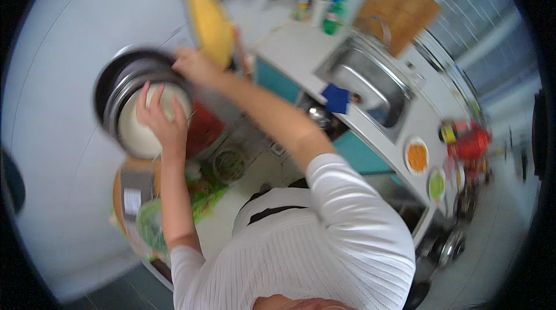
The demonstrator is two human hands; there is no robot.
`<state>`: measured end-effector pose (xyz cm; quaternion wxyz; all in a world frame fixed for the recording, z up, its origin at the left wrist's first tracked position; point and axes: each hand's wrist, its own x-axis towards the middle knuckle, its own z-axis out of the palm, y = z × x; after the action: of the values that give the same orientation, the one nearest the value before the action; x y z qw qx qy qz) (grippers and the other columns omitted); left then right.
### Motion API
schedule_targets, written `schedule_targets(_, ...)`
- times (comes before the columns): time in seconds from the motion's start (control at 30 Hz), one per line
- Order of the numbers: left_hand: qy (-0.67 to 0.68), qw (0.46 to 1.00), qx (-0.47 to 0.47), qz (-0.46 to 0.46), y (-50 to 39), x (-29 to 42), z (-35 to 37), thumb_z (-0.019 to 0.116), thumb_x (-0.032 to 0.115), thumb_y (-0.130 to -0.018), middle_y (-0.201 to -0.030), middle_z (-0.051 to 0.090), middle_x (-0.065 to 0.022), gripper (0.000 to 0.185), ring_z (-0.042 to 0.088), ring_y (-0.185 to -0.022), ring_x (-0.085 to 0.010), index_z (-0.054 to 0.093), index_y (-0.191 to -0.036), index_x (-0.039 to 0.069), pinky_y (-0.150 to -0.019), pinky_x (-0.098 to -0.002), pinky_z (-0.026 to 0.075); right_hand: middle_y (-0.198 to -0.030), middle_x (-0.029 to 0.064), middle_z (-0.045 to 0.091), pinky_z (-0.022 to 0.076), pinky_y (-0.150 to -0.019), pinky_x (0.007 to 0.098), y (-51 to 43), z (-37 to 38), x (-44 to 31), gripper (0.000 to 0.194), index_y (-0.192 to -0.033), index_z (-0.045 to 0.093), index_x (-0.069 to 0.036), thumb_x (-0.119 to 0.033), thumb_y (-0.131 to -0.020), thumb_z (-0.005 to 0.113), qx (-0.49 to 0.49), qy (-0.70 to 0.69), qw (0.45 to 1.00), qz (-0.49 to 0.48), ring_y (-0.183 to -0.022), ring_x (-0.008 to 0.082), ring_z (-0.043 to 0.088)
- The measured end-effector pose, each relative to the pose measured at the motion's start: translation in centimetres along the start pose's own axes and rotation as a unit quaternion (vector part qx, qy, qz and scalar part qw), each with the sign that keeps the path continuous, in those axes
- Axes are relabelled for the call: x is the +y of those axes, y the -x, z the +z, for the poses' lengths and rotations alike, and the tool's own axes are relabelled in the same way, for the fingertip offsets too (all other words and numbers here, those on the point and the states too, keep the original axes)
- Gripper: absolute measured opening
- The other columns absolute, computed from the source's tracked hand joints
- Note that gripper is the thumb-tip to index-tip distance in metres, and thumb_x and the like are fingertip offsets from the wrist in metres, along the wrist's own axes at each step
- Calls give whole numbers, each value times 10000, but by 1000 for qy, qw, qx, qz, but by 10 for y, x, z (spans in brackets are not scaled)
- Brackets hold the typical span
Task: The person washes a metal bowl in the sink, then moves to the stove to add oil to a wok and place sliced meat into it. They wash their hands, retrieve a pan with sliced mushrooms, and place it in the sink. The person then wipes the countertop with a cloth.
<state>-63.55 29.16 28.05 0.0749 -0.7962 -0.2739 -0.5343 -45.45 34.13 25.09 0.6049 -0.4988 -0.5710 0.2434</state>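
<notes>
My left hand (161,121) is spread over a round, pale cream surface (139,130) ringed by a metal rim; motion blur hides whether it presses on it. That round vessel sits within or against a larger dark pot (104,88). My right hand (195,67) is at the pot's upper right edge, its fingers closed on the rim, though blurred. Close beyond the right hand hangs a long yellow item (210,25), too blurred to name. Thin wire-like ends stick out at the cream surface's side.
A red item (204,127) and a round basket (229,166) lie below. Left stands a wooden stool or table (117,192) with a green bowl (150,225). On the right counter (286,49) are a sink (369,88), blue cloth (336,98), and plates of orange (417,157) and green food (436,185).
</notes>
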Motion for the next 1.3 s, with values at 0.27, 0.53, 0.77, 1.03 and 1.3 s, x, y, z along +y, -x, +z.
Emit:
schedule_targets(0.27, 544, 751, -237, -292, 159, 189, 208, 552, 202, -997, -1264, 530, -170, 351, 546, -1118, -306, 491, -1270, -11, -979, -374, 423, -1225, 178, 525, 477, -959, 395, 258, -159, 93, 272, -1213, 529, -20, -124, -966, 579, 382, 87, 914, 104, -1094, 311, 564)
schedule_targets(0.53, 226, 591, -763, 130, 184, 390, 386, 688, 302, -902, -949, 672, -131, 326, 621, -871, -227, 646, -1034, 6, -799, -370, 486, -1058, 229, 631, 487, -869, 485, 422, -391, 121, 301, -960, 644, 2, -279, -970, 539, 269, 312, 795, 445, -991, 414, 607)
schedule_targets(0.77, 713, 397, -568, -108, -23, 463, 296, 678, 345, -903, -947, 604, -73, 267, 571, -838, -195, 562, -889, 105, -745, -362, 507, -793, 137, 670, 514, -648, 385, 358, -498, -112, 243, -898, 637, -11, -222, -975, 544, 282, -33, 957, 52, -712, 233, 658)
schedule_targets(1.03, 410, 477, -659, -413, 148, 519, 482, 669, 430, -918, -1020, 625, -75, 300, 582, -940, -237, 591, -974, 145, -835, -380, 461, -910, 99, 706, 535, -713, 306, 434, -560, 93, 271, -1014, 687, 5, -248, -966, 602, 518, -289, 769, 237, -767, 198, 658)
schedule_targets(1.3, 670, -31, -720, -180, 58, 518, 474, 640, 480, -932, -1069, 619, -59, 331, 575, -1009, -244, 597, -991, 157, -898, -406, 459, -807, 51, 659, 527, -668, 329, 430, -553, 83, 340, -891, 676, -62, -351, -1001, 534, 325, -239, 910, 101, -747, 167, 640)
